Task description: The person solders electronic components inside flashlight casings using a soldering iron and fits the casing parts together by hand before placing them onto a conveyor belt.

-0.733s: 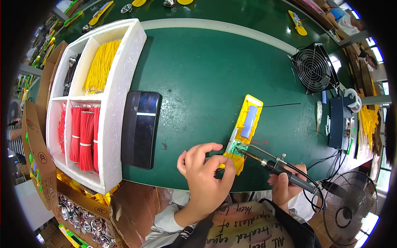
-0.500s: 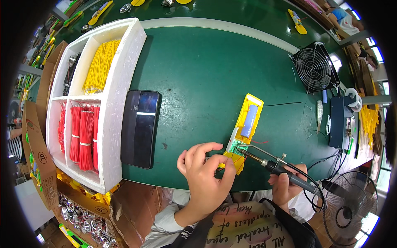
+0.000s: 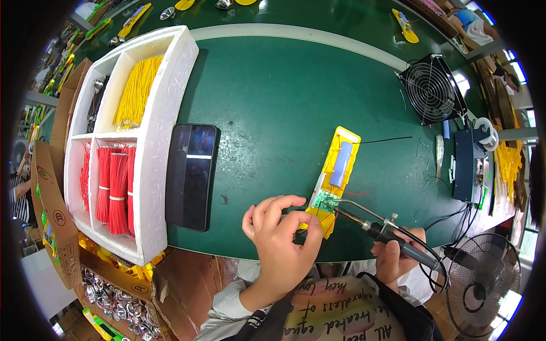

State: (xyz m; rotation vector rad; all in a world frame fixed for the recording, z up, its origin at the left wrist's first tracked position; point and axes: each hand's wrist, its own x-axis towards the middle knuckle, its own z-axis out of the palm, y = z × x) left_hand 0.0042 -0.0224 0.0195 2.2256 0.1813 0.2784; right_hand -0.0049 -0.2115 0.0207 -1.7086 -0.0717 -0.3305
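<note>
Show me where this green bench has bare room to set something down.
The widest bare patch of green bench lies between the black phone and the yellow housing; another lies between the housing's far end and the square fan. It is crowded around the left hand, right hand and soldering iron.

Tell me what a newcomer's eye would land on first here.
Probably the yellow casing, right of centre on the green bench, with the soldering iron in the right hand angled at its circuit board. Next, the white foam tray of red and yellow wires at left, beside a black phone.
</note>
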